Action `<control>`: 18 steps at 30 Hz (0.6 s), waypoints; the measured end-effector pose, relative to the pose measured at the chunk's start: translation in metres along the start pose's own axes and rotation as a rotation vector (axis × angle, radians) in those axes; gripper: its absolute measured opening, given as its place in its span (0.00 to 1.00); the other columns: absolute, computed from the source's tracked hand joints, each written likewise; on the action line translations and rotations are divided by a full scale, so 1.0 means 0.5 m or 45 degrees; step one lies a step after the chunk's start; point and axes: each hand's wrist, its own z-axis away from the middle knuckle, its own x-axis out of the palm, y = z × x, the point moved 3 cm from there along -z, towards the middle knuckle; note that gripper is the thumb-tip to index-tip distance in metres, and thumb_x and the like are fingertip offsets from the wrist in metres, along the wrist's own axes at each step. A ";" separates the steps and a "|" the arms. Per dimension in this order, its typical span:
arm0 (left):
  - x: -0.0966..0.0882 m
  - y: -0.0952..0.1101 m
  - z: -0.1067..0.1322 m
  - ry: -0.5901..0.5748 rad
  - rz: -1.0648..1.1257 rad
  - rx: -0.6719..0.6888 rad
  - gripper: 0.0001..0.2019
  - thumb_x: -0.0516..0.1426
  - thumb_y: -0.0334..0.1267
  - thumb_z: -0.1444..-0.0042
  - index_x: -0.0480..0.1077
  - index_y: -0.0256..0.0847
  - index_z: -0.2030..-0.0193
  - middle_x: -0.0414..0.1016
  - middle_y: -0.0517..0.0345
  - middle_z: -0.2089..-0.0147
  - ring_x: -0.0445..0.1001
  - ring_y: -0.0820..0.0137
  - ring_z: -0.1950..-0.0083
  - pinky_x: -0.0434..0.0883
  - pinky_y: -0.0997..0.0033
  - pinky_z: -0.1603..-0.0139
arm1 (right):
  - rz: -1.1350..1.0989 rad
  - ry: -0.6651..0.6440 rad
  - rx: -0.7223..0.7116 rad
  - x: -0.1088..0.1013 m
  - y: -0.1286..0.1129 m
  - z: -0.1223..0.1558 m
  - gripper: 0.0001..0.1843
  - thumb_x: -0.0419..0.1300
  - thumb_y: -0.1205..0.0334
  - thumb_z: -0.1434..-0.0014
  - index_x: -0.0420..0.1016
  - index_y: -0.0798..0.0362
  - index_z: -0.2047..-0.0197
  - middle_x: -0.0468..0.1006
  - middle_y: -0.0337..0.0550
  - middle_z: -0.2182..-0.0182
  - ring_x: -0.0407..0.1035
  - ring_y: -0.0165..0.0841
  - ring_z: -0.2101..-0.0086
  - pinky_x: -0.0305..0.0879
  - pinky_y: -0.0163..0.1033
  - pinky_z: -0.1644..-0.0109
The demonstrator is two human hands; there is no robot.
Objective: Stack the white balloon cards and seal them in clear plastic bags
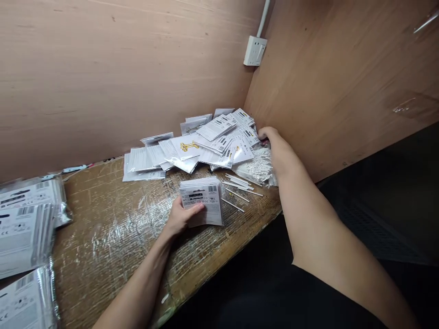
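White packet stack (200, 201) held in left hand (181, 217) — right hand (276, 151) at heap (216, 141), grip hidden — white sticks (233, 205) between.

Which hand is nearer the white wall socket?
Right: the right hand touches the packet pile below the white wall socket; the left hand is farther away, holding a packet stack.

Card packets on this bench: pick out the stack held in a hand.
The squared stack of packets in the left hand: the only one held, unlike the loose heap in the corner and the stacks lying at far left.
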 end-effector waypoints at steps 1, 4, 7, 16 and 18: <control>0.001 0.001 0.000 0.000 0.006 0.000 0.33 0.81 0.54 0.62 0.81 0.39 0.53 0.89 0.41 0.53 0.89 0.47 0.52 0.86 0.45 0.45 | 0.010 -0.014 -0.006 -0.007 0.003 0.004 0.17 0.72 0.56 0.31 0.86 0.66 0.59 0.83 0.54 0.71 0.76 0.37 0.70 0.75 0.42 0.59; 0.002 0.004 0.000 0.021 0.012 0.003 0.34 0.82 0.55 0.63 0.80 0.40 0.53 0.89 0.41 0.53 0.89 0.46 0.52 0.86 0.44 0.46 | 0.034 -0.009 -0.027 -0.037 0.015 0.015 0.20 0.73 0.53 0.31 0.85 0.66 0.60 0.83 0.53 0.69 0.76 0.37 0.69 0.74 0.42 0.59; 0.003 0.008 0.001 0.037 -0.003 0.011 0.34 0.82 0.55 0.64 0.80 0.39 0.54 0.89 0.41 0.53 0.89 0.47 0.52 0.86 0.45 0.45 | 0.057 0.046 -0.077 -0.074 0.027 0.027 0.20 0.74 0.53 0.32 0.85 0.66 0.57 0.83 0.51 0.66 0.76 0.35 0.66 0.73 0.42 0.57; 0.012 0.016 0.001 0.026 0.022 0.044 0.39 0.82 0.57 0.66 0.79 0.37 0.52 0.89 0.40 0.51 0.89 0.49 0.51 0.84 0.47 0.44 | 0.117 0.280 -0.304 -0.138 0.062 0.101 0.14 0.78 0.58 0.39 0.87 0.61 0.60 0.84 0.44 0.64 0.78 0.35 0.60 0.73 0.40 0.50; 0.008 0.010 -0.001 0.042 0.041 0.054 0.39 0.82 0.56 0.66 0.80 0.37 0.51 0.89 0.40 0.50 0.88 0.49 0.51 0.84 0.48 0.43 | 0.080 0.328 -0.282 -0.155 0.082 0.129 0.09 0.77 0.62 0.40 0.87 0.59 0.61 0.86 0.44 0.63 0.80 0.38 0.57 0.73 0.40 0.48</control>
